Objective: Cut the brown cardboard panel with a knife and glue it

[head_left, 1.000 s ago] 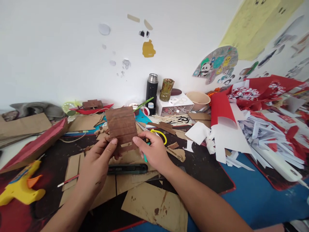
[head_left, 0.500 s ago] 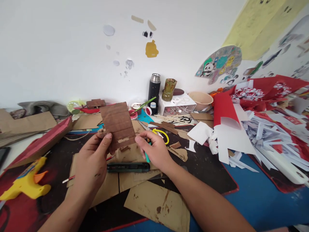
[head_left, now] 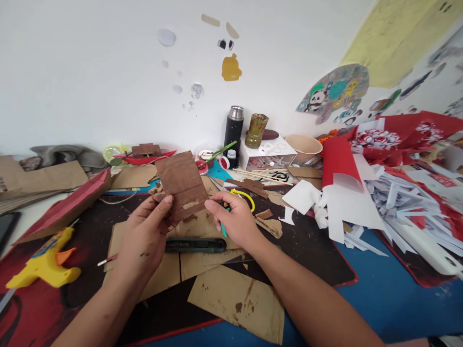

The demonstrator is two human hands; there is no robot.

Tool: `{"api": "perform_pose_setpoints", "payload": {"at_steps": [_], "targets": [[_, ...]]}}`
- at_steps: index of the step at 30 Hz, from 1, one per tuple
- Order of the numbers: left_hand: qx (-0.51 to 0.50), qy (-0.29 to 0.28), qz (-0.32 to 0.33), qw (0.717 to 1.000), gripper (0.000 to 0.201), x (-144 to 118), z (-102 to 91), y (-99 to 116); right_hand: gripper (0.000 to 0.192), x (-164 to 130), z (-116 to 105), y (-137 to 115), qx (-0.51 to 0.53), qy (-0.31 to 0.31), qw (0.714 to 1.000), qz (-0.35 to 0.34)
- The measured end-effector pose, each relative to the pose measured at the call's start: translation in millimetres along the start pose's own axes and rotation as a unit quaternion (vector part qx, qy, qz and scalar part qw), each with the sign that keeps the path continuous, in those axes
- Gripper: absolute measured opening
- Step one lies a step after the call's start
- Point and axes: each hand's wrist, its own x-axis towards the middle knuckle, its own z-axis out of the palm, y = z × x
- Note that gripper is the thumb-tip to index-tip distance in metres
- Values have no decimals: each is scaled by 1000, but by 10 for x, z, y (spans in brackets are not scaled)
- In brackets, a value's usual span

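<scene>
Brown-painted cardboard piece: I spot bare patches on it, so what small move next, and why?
Probably bring the brush tip to the pale strip. The left hand holds the brown-painted cardboard piece upright; the right hand grips a teal-handled brush beside its unpainted lower edge.

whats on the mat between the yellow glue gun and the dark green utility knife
In the head view, between the glue gun and the utility knife lie bare dark mat, a thin red-handled brush and flat cardboard, partly under the left hand.
</scene>
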Motion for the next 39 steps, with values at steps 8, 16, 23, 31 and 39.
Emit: {"api": "perform_pose_setpoints", "payload": {"at_steps": [8,16,23,31,39], "targets": [[17,-2,34,999,35,-37,15,32,43,-11,15,-13,27,-9,1000,-3],[36,-33,-10,999,50,-19,-10,6,36,-5,8,-22,18,-1,1000,2],[24,-52,-93,994,66,-13,-18,8,35,3,4,-23,17,7,1000,5],[-49,-71,-146,986,60,-20,3,40,36,-3,2,11,14,7,1000,6],[1,-62,-99,993,68,6,-36,37,38,33,-28,28,16,7,1000,2]]}}
